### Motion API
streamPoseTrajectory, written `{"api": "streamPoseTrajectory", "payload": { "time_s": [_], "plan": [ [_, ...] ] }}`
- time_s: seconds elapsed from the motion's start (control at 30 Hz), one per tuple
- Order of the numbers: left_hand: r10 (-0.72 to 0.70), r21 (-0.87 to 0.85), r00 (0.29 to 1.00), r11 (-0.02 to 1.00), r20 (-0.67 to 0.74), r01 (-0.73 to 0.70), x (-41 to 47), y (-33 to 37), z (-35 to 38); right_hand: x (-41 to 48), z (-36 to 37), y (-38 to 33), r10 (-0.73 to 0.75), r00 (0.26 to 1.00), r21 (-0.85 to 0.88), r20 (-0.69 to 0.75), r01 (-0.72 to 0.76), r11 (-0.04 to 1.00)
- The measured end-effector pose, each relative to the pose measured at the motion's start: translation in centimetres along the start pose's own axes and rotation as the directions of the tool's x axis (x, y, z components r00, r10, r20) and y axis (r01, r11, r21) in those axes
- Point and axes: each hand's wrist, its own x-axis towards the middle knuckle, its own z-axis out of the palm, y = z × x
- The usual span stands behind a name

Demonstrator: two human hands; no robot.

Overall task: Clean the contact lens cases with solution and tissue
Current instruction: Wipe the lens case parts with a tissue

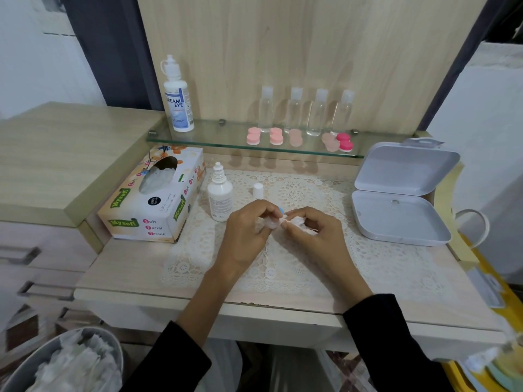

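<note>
My left hand (249,224) holds a small contact lens case (272,222) over the lace mat, its white body mostly hidden by my fingers, with a blue cap (281,212) peeking out behind. My right hand (308,227) pinches a crumpled white tissue (297,222) against the case. A small white solution bottle (220,193) stands uncapped just left of my hands, and its white cap (257,190) sits behind them. A tissue box (152,199) lies to the left.
A glass shelf (215,142) at the back carries a big solution bottle (177,97), several clear bottles (307,111) and several pink lens cases (276,136). An open white hinged box (399,199) lies to the right. A bin of used tissues (70,363) stands below left.
</note>
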Motion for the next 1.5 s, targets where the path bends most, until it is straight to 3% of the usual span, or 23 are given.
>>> {"api": "streamPoseTrajectory", "payload": {
  "time_s": [0.1,0.23,0.57,0.63,0.77,0.9,1.13,1.33,1.5],
  "plan": [
    [-0.023,-0.020,0.999,1.000,0.042,0.024,0.0,-0.6,0.3,-0.1,0.0,0.1,0.045,0.997,0.077,-0.069,-0.040,0.996],
    [-0.229,-0.121,0.964,0.962,0.133,0.245,-0.1,-0.9,0.3,0.1,-0.3,0.6,0.059,0.991,0.097,-0.120,-0.048,0.994],
    [-0.372,-0.275,0.910,0.869,0.182,0.410,-0.1,-0.4,0.0,0.1,-0.3,0.2,-0.005,0.979,0.002,-0.204,0.005,1.000],
    [-0.404,-0.311,0.897,0.842,0.179,0.441,0.0,-0.3,0.0,0.1,-0.2,0.4,-0.073,0.978,-0.085,-0.193,0.057,0.995],
    [-0.413,-0.327,0.892,0.830,0.187,0.452,0.0,0.0,0.0,0.0,0.4,0.9,-0.314,0.949,-0.362,-0.039,0.280,0.889],
    [-0.381,-0.285,0.903,0.859,0.199,0.425,0.0,0.1,0.0,0.4,0.4,1.8,-0.465,0.876,-0.469,0.129,0.467,0.750],
    [-0.409,-0.295,0.891,0.842,0.196,0.452,-0.1,0.2,0.1,0.5,0.2,2.0,-0.390,0.918,-0.536,-0.067,0.296,0.790],
    [-0.378,-0.296,0.915,0.866,0.138,0.402,-0.1,0.3,-0.1,0.3,0.5,1.8,-0.443,0.895,-0.509,0.047,0.403,0.760],
    [-0.391,-0.309,0.909,0.855,0.142,0.416,-0.1,0.5,-0.1,0.2,0.5,1.6,-0.409,0.912,-0.549,-0.026,0.329,0.768]
  ]
}}
